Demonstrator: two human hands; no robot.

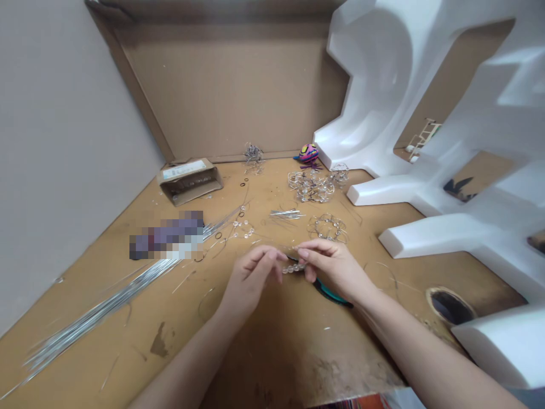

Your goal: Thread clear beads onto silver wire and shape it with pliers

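A brown counter (357, 346) fills the lower view, and its near edge is partly cut off. A large white moulded object (370, 85) stands from one to four o'clock of the hands, cut off by the frame, and it covers part of a brown cardboard panel (238, 85) at twelve. A long bundle of thin silver wires (128, 292) lies at eight to nine; upon its upper end, a purplish object (166, 236) is pixelated, so I cannot identify it. An open cardboard box (191, 184) sits at ten.

The left hand (258, 270) has thumb and fingertips closed together; what is between them is too fine to see. The right hand (327, 262) pinches at one end of a short string of clear round beads (293, 268), which lies between both hands. Under this right hand, a teal-and-black curved object (334, 292) is mostly hidden. A clear-bead and wire ring (327, 217) lies at one o'clock.
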